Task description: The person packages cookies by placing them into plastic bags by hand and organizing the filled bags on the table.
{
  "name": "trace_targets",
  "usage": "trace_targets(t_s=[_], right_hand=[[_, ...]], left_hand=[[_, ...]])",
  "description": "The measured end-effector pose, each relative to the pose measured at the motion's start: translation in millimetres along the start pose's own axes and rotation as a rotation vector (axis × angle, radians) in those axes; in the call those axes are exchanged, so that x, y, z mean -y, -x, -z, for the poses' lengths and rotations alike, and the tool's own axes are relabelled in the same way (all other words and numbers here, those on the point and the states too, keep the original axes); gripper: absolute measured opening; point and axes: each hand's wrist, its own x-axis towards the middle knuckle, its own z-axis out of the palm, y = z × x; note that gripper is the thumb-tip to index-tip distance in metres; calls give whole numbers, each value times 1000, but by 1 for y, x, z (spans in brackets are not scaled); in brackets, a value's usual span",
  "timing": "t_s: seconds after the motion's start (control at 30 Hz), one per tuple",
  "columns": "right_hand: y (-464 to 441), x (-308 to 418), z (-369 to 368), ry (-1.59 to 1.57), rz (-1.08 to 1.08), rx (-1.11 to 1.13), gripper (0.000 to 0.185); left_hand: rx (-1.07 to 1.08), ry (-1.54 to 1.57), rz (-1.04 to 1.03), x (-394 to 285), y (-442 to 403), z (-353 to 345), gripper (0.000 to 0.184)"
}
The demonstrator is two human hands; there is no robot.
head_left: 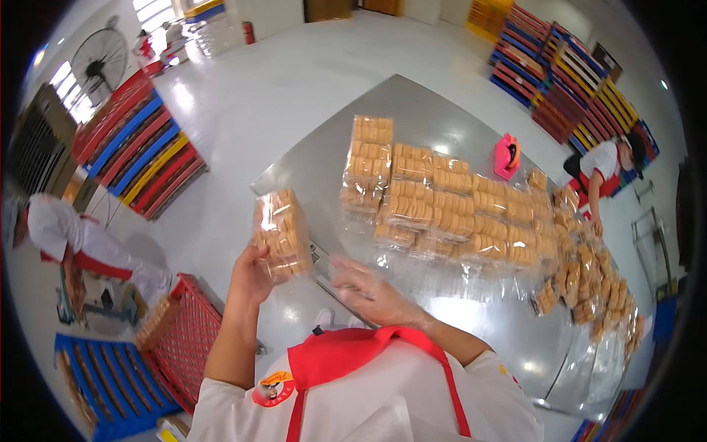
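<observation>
My left hand (252, 274) is closed on a clear plastic pack of round biscuits (283, 234), held up off the left edge of the metal table. Beside it, my right hand (372, 293) hovers over the table's near edge with its fingers apart and smeared by motion; I see nothing in it. Stacked rows of similar biscuit packs (449, 202) stand on the table (317, 158) in front of me. A looser heap of packs (589, 280) lies to the right.
A pink object (507, 156) sits at the table's far side. At the right, a co-worker (600, 173) reaches toward the heap. Another person (88, 236) stands at the left, near a red crate (188, 331) and a blue crate (110, 383). Stacked trays (143, 147) rise behind.
</observation>
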Motion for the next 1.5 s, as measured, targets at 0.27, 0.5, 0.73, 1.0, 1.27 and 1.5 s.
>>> trace_targets(t_s=[0.27, 0.5, 0.73, 1.0, 1.27, 1.5], right_hand=[[143, -39, -8, 5, -659, -882, 24], [247, -28, -89, 28, -993, -1594, 21], [368, -109, -306, -62, -1628, -995, 35], [446, -82, -504, -132, -1768, -570, 27], [524, -4, -411, 136, -1580, -1158, 25], [659, -10, -395, -796, -1573, -2014, 26]], left_hand=[[305, -196, -222, -17, -183, -17, 83], [214, -323, -95, 22, -286, 6, 70], [-110, -598, -523, -15, -263, -4, 58], [275, -215, -1071, 5, -101, -146, 26], [1294, -93, -485, 163, 105, -291, 23], [2237, 370, -102, 168, 276, -411, 30]])
